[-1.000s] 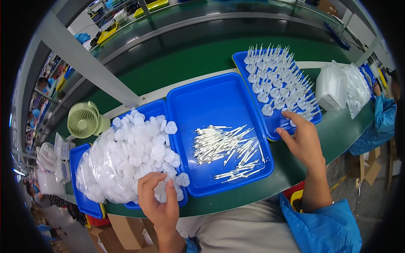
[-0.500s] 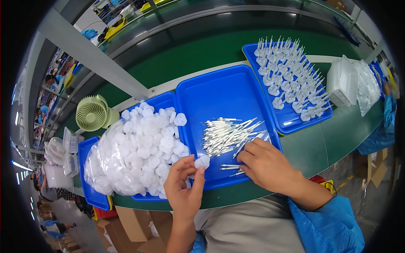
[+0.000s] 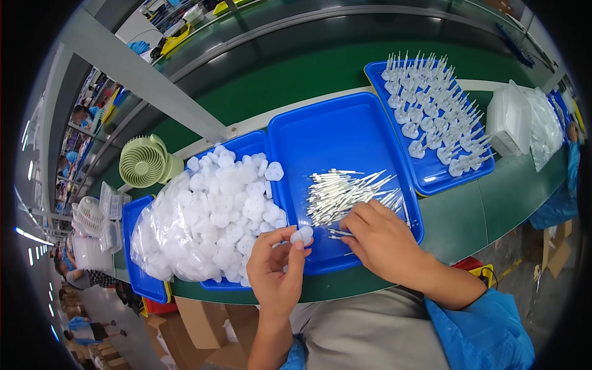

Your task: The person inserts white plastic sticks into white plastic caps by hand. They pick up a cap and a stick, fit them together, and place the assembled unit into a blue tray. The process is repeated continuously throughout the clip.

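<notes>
My left hand pinches a small translucent white plastic piece with rounded lobes between thumb and fingertips, over the near left edge of the middle blue tray. Close beside it, my right hand has its fingers closed on a few thin white sticks, whose ends point toward the piece. Just beyond the hands, a heap of the same sticks lies in that tray. To the left, many loose white plastic pieces spill from a clear bag on another blue tray.
At the right, a blue tray bears rows of white pieces with upright sticks. Beyond it are a white plastic container and clear bags. A green fan stands at the left, near a metal post.
My right hand has lifted slightly and come nearer the left, with a few sticks now in its fingers. The left hand still pinches the plastic piece. The whole view has shifted slightly.
</notes>
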A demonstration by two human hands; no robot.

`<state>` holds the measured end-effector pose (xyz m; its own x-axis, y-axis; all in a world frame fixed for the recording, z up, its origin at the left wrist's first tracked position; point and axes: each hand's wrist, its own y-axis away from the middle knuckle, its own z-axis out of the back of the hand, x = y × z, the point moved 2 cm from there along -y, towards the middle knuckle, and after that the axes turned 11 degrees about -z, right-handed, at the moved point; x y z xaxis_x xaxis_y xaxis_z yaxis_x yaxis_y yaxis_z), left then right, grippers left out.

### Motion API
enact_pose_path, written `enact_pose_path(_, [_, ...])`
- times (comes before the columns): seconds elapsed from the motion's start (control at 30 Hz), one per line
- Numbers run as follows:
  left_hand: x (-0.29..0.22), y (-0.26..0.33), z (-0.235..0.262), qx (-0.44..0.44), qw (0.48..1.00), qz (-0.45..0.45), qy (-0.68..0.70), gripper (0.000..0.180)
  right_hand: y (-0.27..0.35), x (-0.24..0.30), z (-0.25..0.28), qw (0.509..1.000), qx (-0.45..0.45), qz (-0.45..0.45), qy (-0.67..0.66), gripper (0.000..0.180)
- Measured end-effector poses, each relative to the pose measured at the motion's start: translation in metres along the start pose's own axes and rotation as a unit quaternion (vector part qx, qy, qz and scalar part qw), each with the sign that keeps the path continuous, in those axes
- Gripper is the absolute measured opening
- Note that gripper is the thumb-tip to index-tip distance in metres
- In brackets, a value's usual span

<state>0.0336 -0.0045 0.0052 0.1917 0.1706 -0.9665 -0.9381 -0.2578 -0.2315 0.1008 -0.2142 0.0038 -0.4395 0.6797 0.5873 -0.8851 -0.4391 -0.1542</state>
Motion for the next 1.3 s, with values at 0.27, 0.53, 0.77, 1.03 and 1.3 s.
enact_pose_path(0.27, [0.000,0.000,0.000,0.003,1.000,0.016,0.021,0.024,0.000,0.000,-0.004,0.999,0.031,0.009,-0.031,0.020])
enact_pose_path(0.53, [-0.006,0.001,-0.008,-0.010,0.996,0.043,0.072,0.026,-0.003,0.013,0.004,0.968,0.053,-0.028,-0.245,0.016])
enact_pose_path(0.77, [-0.002,0.003,-0.008,-0.002,0.995,0.038,0.087,0.028,0.000,0.011,0.008,0.960,0.069,-0.054,-0.264,0.017])
enact_pose_path(1.03, [-0.002,0.006,-0.007,0.009,0.996,0.035,0.083,0.028,-0.001,0.009,0.009,0.955,0.068,-0.066,-0.280,0.013])
enact_pose_path(1.3, [0.006,0.009,-0.005,0.031,0.995,0.009,0.094,0.025,0.002,0.009,0.006,0.944,0.074,-0.081,-0.310,0.015])
